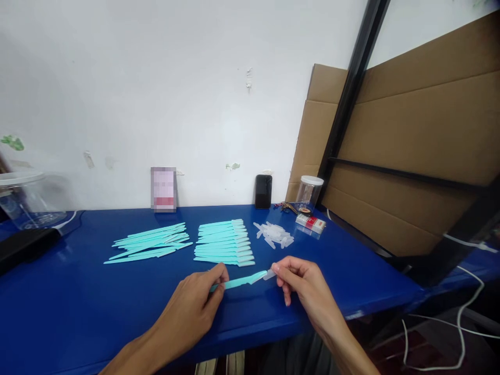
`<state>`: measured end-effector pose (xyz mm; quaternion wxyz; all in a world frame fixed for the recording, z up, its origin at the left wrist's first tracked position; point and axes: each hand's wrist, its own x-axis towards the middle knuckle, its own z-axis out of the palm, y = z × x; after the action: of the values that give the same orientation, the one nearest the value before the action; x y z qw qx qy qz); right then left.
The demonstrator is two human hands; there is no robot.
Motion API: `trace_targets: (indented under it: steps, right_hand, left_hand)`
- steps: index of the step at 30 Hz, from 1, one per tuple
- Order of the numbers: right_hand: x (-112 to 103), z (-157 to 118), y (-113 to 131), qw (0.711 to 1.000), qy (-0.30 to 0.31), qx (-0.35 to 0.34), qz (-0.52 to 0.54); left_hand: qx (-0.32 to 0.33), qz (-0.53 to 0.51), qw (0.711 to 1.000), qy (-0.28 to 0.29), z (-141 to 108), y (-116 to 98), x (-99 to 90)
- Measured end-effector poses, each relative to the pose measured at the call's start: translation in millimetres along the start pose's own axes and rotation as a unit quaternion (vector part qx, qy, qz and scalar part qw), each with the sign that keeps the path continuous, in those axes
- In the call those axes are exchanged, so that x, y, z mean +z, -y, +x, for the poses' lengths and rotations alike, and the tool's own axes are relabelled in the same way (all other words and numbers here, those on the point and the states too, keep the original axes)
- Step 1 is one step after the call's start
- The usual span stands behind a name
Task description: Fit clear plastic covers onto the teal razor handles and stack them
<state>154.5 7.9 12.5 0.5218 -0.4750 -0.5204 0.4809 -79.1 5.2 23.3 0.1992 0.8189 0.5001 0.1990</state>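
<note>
My left hand (pixel 205 297) pinches the handle of a teal eyebrow razor (pixel 240 282) above the front of the table. Between the thumb and forefinger of my right hand (pixel 299 278) is a translucent blade cap (pixel 270 274), which meets the razor's blade end; how far it covers the blade I cannot tell. Behind my hands lies a neat stack of teal razors with pale caps on their right ends (pixel 224 242). Left of it, more razors (pixel 150 242) are spread loosely without visible caps. A small heap of loose caps (pixel 275 234) sits to the right.
The blue table (pixel 97 312) meets a white wall. Along the back stand a pinkish card (pixel 164 190), a black phone (pixel 263 191) and a lidded clear jar (pixel 309 192). A cigarette pack (pixel 310 224) lies before the jar. Cardboard (pixel 422 120) and a black frame rise at right.
</note>
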Motion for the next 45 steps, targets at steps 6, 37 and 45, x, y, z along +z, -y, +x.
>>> trace_targets:
  steps: [6, 37, 45]
  right_hand:
    - [2.0, -1.8, -4.0, 0.998, 0.045, 0.004, -0.030]
    - [-27.7, 8.6, -15.0, 0.857, -0.087, -0.175, -0.476]
    - [-19.6, 20.2, -14.1, 0.831, -0.018, -0.173, -0.529]
  left_hand:
    - [0.029, -0.022, 0.999, 0.017, -2.6, -3.8, -0.3]
    - [0.146, 0.196, 0.969, -0.024, -8.2, 9.5, 4.0]
    - [0.145, 0.195, 0.969, -0.049, -6.4, 9.4, 7.5]
